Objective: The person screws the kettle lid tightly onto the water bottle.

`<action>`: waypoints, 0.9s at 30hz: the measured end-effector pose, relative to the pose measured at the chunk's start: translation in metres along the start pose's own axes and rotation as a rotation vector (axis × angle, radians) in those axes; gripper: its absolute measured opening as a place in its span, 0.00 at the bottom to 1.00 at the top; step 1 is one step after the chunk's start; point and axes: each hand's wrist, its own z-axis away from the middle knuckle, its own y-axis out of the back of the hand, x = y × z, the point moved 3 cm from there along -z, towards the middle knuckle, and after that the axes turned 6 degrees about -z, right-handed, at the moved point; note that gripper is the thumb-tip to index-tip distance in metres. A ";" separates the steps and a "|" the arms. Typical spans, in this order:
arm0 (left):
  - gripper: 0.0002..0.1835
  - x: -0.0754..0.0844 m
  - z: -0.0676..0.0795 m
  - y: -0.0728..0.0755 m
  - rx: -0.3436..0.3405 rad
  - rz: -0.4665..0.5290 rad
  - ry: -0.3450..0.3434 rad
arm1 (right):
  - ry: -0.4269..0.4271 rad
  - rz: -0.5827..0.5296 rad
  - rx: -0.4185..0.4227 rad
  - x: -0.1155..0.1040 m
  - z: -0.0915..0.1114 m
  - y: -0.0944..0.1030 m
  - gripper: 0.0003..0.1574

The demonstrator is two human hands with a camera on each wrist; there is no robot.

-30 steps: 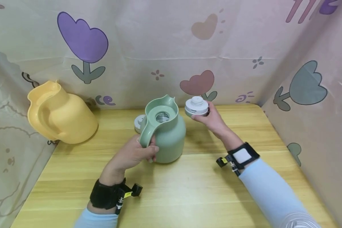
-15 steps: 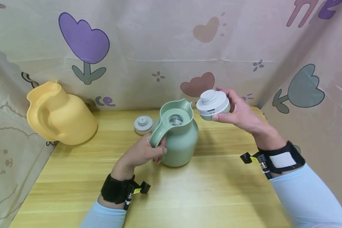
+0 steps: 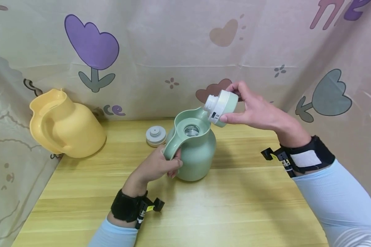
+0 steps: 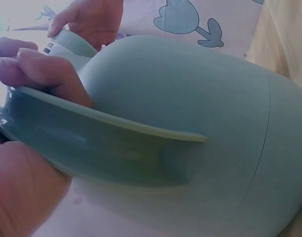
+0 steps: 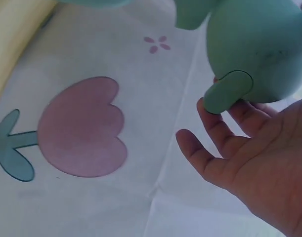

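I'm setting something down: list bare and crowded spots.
Bare: pale wooden table in front of the rounded green jug and rounded yellow jug. Crowded: left of the green jug, by left hand and round grey lid; and around its spout, by right hand and white-green lid.

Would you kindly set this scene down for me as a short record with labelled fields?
Left grip: holds the handle of the green jug
Right grip: holds the green-and-white lid
Green jug: no lid fitted
Green-and-white lid: tilted, narrow white end toward the green jug; whether they touch is unclear
Grey-white lid: lies on the table, narrow end up, left of the green jug
Yellow jug: at the table's far left, untouched
Surface: wooden table
Backdrop: curtain printed with flowers
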 end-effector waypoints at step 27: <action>0.07 -0.001 -0.001 -0.003 0.015 0.005 0.008 | 0.193 0.073 -0.011 -0.041 -0.035 -0.034 0.53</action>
